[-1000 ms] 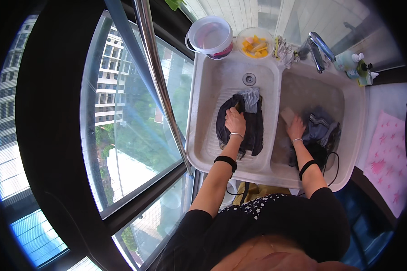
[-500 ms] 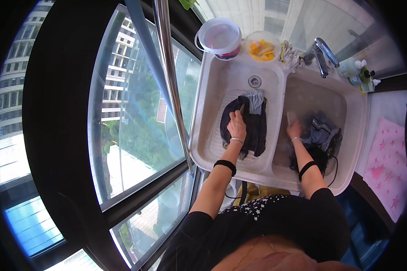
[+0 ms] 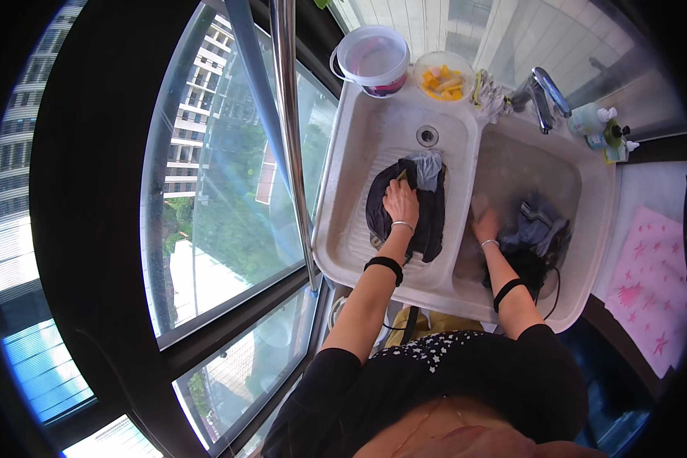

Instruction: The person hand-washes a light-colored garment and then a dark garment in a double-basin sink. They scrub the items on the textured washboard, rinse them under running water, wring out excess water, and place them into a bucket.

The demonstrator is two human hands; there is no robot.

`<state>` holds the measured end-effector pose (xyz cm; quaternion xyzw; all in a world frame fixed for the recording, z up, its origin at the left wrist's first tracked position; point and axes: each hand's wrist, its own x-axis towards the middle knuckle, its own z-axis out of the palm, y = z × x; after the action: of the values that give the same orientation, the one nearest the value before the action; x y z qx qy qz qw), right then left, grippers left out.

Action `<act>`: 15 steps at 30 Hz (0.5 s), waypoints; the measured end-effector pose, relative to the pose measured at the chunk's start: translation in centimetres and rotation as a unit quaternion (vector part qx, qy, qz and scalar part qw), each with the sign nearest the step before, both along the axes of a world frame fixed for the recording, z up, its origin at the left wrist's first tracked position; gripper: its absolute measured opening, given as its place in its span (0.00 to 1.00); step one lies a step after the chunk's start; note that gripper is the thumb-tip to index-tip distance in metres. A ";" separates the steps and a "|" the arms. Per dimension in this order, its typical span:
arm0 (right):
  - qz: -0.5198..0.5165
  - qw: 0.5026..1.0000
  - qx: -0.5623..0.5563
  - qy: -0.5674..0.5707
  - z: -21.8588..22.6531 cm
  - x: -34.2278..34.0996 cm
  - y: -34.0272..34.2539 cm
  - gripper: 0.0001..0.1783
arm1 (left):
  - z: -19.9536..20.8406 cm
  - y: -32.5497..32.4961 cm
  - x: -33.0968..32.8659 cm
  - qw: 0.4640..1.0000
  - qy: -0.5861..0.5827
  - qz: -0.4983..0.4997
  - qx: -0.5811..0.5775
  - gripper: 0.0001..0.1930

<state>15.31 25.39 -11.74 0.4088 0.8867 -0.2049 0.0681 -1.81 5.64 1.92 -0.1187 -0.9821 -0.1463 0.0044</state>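
Observation:
My left hand (image 3: pixel 401 203) presses down on a dark garment (image 3: pixel 429 225) in the left basin, its fingers curled over the cloth. A small olive-tan patch (image 3: pixel 402 175) shows by the fingertips; its kind is unclear. Light grey cloth (image 3: pixel 427 169) lies at the garment's far end. In the right basin, my right hand (image 3: pixel 485 224) dips into murky water (image 3: pixel 511 164) beside the divider. Its fingers are blurred under the surface, so whether they hold anything is hidden. Right of it, grey-blue clothing (image 3: pixel 538 221) and a black cloth (image 3: pixel 525 263) lie soaking.
The double sink (image 3: pixel 469 153) has a ribbed slope and a drain (image 3: pixel 427 136) on the left. Along its back stand a white bucket (image 3: pixel 372 61), a bowl with yellow pieces (image 3: pixel 443 80), a tap (image 3: pixel 543 99) and several bottles (image 3: pixel 603 126). A metal pole (image 3: pixel 286 114) rises at left.
My left hand has shifted slightly on the dark garment, its fingers reaching further over the cloth. My right hand has moved a little left, closer to the divider.

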 end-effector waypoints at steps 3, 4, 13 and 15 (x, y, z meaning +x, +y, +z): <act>0.010 0.999 -0.035 0.018 0.2 0.5 -0.5 0.41 | -0.6 0.4 -0.7 0.999 -0.042 0.024 -0.002 0.11; 0.006 0.999 -0.041 0.018 0.4 0.6 -0.7 0.41 | -0.8 0.4 -0.8 0.997 -0.066 0.030 -0.006 0.11; 0.038 0.998 -0.058 0.012 1.5 0.8 -0.2 0.42 | 0.0 -2.1 2.0 0.489 -0.382 0.306 0.722 0.15; 0.043 0.997 -0.051 0.036 1.2 0.8 0.0 0.41 | 2.1 -3.1 2.3 0.287 -0.547 0.350 0.705 0.17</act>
<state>16.06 25.40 -10.58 0.3586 0.8937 -0.2615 0.0655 0.53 2.51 3.98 0.3932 -0.2223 -0.7972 -0.4006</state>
